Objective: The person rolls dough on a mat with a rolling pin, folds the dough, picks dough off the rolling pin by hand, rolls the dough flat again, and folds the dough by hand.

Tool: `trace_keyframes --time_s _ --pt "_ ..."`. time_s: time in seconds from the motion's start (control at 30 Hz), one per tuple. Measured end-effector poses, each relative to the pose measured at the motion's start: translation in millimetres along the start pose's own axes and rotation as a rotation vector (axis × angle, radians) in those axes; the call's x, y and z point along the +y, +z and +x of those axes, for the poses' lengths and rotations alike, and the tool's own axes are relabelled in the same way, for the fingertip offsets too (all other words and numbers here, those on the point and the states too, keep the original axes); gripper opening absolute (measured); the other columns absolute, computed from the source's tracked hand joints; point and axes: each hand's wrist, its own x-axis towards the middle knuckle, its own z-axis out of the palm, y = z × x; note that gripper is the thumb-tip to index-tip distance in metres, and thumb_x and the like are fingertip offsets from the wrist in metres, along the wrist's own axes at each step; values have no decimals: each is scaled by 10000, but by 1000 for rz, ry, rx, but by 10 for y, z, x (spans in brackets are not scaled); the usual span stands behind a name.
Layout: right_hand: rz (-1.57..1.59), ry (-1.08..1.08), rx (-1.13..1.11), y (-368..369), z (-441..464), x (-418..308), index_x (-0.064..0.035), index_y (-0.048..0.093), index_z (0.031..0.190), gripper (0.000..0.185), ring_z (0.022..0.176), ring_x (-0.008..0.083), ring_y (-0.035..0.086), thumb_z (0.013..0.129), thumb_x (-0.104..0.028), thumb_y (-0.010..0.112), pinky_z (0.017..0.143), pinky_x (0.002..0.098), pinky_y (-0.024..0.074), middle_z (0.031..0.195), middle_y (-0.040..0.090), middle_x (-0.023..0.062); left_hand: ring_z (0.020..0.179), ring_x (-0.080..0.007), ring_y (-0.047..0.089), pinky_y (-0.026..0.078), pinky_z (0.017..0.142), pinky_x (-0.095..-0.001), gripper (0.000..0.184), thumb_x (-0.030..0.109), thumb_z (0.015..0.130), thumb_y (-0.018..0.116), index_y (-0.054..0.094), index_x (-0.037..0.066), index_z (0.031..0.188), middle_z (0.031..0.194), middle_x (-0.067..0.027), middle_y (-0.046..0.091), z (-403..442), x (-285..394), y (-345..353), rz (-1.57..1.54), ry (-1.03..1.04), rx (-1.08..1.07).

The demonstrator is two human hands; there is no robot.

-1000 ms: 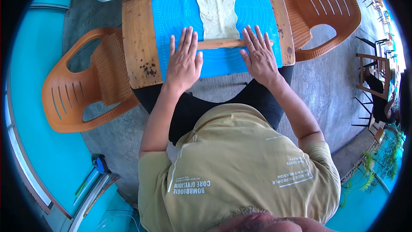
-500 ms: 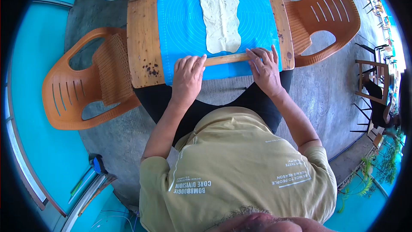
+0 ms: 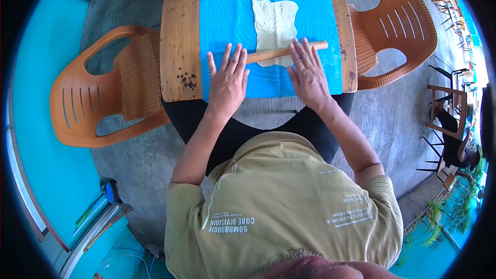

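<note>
Two hands, left hand and right hand, lie flat, ungripping, on the wooden rolling pin, presumably so it can turn; under the pin, the dough sheet lies on the pastry mat.

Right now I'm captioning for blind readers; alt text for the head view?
A person's open hands are at a wooden rolling pin that slants across a pale dough sheet. Beneath is a blue mat on a table, with orange chairs on either side.
</note>
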Motion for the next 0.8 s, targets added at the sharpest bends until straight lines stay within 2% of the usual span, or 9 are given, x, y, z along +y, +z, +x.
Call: trace_keyframes --time_s 0.03,0.1,0.27,0.33,0.37,0.47,0.5,0.67,0.8 --pt "-4 -6 -38 43 -20 -94 20 419 1578 626 1566 442 298 1047 -260 595 1284 555 236 1640 413 223 1615 -265 247 42 1296 -650 563 293 1118 466 392 40 1615 1718 -124 328 -14 -14 0 -25 -22 -102" --pt "-31 20 -87 117 20 -190 21 353 1615 662 1602 415 224 1092 -354 504 1301 535 197 1693 325 227 1612 -283 252 48 1296 -645 566 286 1116 468 389 24 1612 1718 -144 318 21 -6 -16 -35 -40 -92" --pt "-124 -10 -76 217 477 -65 21 361 1611 662 1593 417 246 1105 -394 464 1302 532 191 1675 359 229 1603 -347 260 103 1293 -634 589 255 1094 502 381 -25 1597 1710 -216 291 81 60 -13 -60 -89 27" --pt "-97 -26 -42 293 710 11 22 374 1603 652 1585 424 262 1107 -392 460 1300 535 194 1663 379 231 1586 -381 291 184 1284 -616 600 227 1065 544 394 -50 1576 1681 -255 320 28 158 -49 -251 -29 97" --pt "-101 -44 2 388 834 80 29 391 1591 650 1576 438 274 1108 -402 453 1294 558 198 1657 387 235 1560 -389 346 253 1271 -587 578 211 1043 576 443 -60 1536 1643 -249 389 12 233 -66 -293 -18 136" --pt "-211 -30 42 631 1262 248 18 403 1590 661 1580 443 261 1116 -441 404 1294 579 182 1668 371 233 1539 -392 384 263 1274 -562 538 216 1044 581 493 -62 1496 1608 -247 446 -10 340 1 -428 65 31" --pt "-210 -30 43 703 1409 284 18 403 1590 661 1580 443 261 1116 -441 404 1294 579 182 1668 371 233 1530 -378 402 290 1269 -537 524 253 1046 595 532 -54 1467 1584 -234 485 -6 372 57 -380 80 37" --pt "-220 26 122 867 1682 360 -17 409 1603 685 1593 433 231 1125 -494 295 1304 573 142 1691 337 226 1524 -341 421 324 1256 -513 549 315 1045 612 550 -39 1460 1581 -216 499 10 422 188 -315 108 -27" --pt "-165 -7 26 636 1196 193 -2 400 1603 650 1584 451 245 1123 -439 374 1296 590 153 1676 358 233 1502 -309 461 332 1252 -503 515 335 1041 623 613 -27 1408 1548 -192 550 -9 365 253 -324 107 9"
